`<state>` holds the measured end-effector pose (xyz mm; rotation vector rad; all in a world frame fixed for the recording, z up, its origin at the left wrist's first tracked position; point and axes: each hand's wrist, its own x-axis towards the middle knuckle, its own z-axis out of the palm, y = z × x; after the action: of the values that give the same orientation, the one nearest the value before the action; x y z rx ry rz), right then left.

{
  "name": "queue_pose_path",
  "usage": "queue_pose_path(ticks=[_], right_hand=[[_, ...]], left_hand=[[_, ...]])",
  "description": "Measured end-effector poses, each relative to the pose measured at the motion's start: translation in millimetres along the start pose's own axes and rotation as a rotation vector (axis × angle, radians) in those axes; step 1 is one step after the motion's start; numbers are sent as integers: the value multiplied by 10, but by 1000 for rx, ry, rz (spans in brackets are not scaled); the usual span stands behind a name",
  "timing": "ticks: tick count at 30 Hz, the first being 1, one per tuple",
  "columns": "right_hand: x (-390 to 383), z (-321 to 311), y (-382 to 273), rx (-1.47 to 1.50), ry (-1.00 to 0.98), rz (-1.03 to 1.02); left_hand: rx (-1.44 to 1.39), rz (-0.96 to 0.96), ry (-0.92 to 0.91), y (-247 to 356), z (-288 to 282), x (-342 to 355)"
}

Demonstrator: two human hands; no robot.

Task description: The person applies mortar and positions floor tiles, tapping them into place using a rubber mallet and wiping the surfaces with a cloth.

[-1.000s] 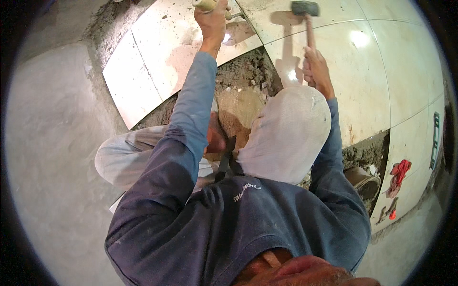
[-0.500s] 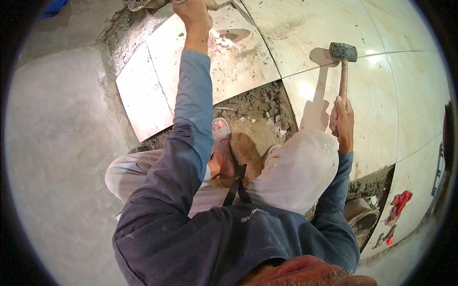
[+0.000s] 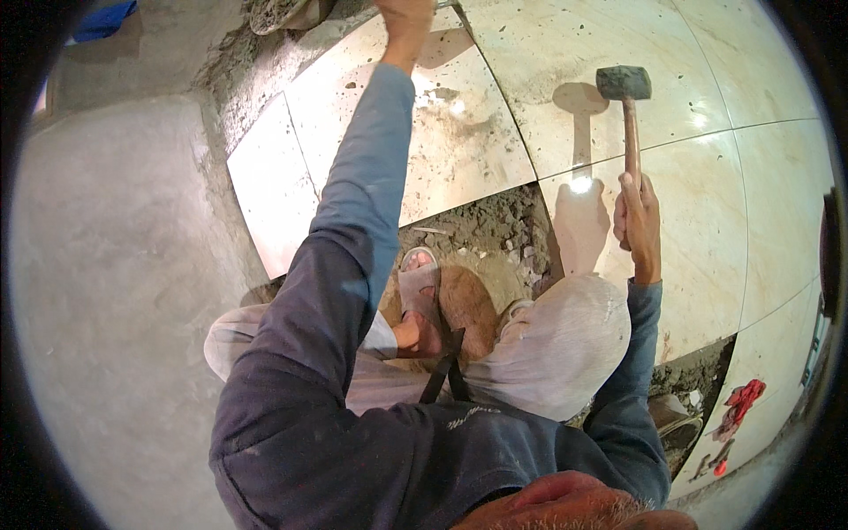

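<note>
My right hand is wrapped round the wooden handle of a rubber mallet. Its dark head is raised above the pale floor tiles, casting a shadow on them. Stretched far forward, my left hand is over the far part of a marbled tile strewn with mortar crumbs. The top of the picture cuts off its fingers, so what it may hold is hidden. A narrow cut tile adjoins that tile on the left.
Rough mortar and rubble fill the gap by my sandalled foot. Smooth grey concrete spans the left. A mortar-covered container stands at the far left. A red cloth lies at right, near a small tool with a red part.
The scene has shifted downward in view. My left hand has moved right and farther toward the upper edge, its fingers now out of sight. My right hand still holds the mallet up.
</note>
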<state>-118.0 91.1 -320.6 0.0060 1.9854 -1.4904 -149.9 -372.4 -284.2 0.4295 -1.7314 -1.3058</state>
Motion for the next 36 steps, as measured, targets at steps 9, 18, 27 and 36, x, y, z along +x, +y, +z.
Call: queue_pose_path(ticks=[9, 18, 27, 36], right_hand=[[1737, 771, 332, -55, 265, -488], [1382, 1117, -482, 132, -276, 31], [1425, 1746, -65, -77, -247, -347], [1871, 1378, -336, 256, 118, -296]], left_hand=[[198, -87, 15, -125, 187, -75], [124, -211, 125, -118, 22, -196], [126, -231, 162, -58, 37, -216], [27, -135, 16, 77, 128, -266]])
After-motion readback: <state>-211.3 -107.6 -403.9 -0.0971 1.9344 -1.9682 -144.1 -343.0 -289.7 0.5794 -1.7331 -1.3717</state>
